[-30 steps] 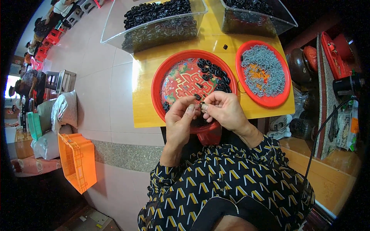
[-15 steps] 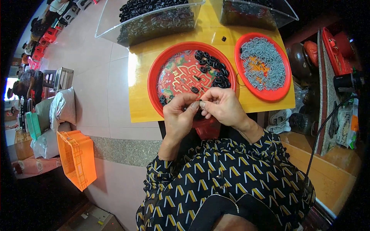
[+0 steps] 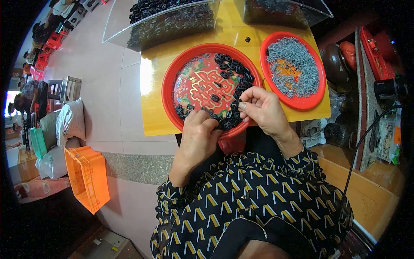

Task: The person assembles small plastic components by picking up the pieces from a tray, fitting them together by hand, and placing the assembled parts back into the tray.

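Note:
A red round tray (image 3: 170,108) with a gold-patterned base holds black oval plastic pieces with two holes, lying along its right and near rim. My left hand (image 3: 199,134) is over the tray's near edge, its fingers curled down among black pieces; whatever is between the fingertips is hidden. To its right, my right hand (image 3: 266,111) pinches thumb and forefinger on a small black plastic piece (image 3: 235,104) above the near-right pile. One black oval piece (image 3: 215,98) lies apart near the tray's middle. Some thin grey bits rest along the tray's far-left side.
A second red tray (image 3: 307,105), at the right, holds many small grey pin-like parts (image 3: 297,49). Two clear bins (image 3: 172,32) of parts stand at the far side of the yellow table (image 3: 152,116). An orange crate (image 3: 88,179) is on the floor at left; people sit farther off.
My hands have parted from their shared pinch above the near rim. The left has gone down to the pieces at the near rim; the right has moved right over the pile.

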Motion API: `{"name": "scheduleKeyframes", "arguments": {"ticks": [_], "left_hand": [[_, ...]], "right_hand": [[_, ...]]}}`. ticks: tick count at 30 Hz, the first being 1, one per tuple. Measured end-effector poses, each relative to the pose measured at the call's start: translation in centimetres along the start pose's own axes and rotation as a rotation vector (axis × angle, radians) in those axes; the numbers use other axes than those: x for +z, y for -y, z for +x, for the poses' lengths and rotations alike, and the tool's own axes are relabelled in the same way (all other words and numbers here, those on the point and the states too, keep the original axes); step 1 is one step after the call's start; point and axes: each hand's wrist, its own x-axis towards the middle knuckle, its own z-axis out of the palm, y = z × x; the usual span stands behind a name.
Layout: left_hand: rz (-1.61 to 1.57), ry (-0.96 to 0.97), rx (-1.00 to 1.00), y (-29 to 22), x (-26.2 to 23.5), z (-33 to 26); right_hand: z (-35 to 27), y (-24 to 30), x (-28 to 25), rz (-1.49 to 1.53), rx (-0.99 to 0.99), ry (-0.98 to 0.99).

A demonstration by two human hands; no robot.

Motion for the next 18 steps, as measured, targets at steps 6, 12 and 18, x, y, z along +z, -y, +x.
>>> {"name": "scheduleKeyframes", "arguments": {"ticks": [6, 12, 18], "left_hand": [[0.079, 0.081, -0.093, 0.2, 0.6, 0.5], [-0.27, -0.099, -0.103, 1.0, 0.5, 0.3], [-0.878, -0.198, -0.356, 0.7, 0.1, -0.4]], "right_hand": [[-0.3, -0.2, 0.5, -0.02, 0.031, 0.027], [-0.2, 0.1, 0.2, -0.01, 0.047, 0.066], [0.0, -0.3, 0.7, 0.104, -0.001, 0.144]]}}
